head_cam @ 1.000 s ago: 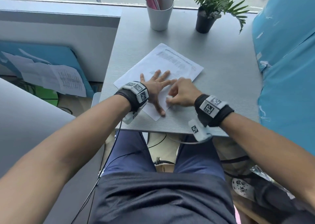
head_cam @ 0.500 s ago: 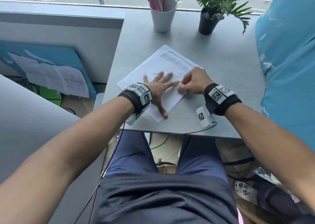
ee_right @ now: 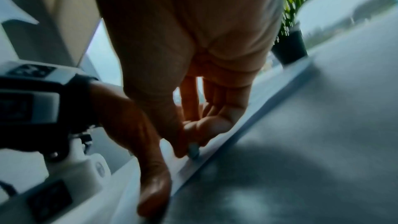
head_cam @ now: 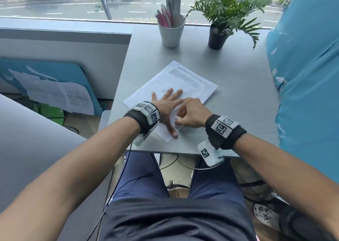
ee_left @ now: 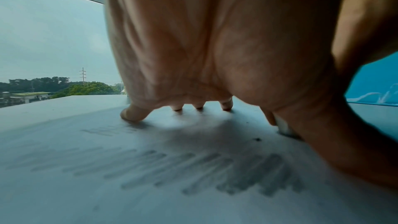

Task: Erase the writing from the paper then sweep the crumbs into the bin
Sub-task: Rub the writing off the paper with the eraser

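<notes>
A white sheet of paper (head_cam: 185, 81) with grey pencil writing (ee_left: 193, 173) lies askew on the grey table (head_cam: 238, 101). My left hand (head_cam: 167, 105) lies flat on the sheet with fingers spread, and its fingertips (ee_left: 133, 115) press the paper down. My right hand (head_cam: 190, 114) pinches a small white eraser (head_cam: 177, 118) and holds its end on the paper beside the left thumb. The eraser (ee_left: 284, 126) also shows in the left wrist view, and the eraser (ee_right: 193, 150) touches the sheet near its right edge. A few dark crumbs (ee_left: 256, 139) lie on the paper. No bin is in view.
A white cup of pens (head_cam: 171, 30) and a potted plant (head_cam: 219, 35) stand at the far edge by the window. A blue wrapped panel (head_cam: 304, 94) borders the table's right side. Loose papers (head_cam: 60, 96) lean against a blue board at the left, below table level.
My right hand has slid the eraser back toward me along the paper, after being farther up the sheet half a second ago. The left hand stays flat on the sheet.
</notes>
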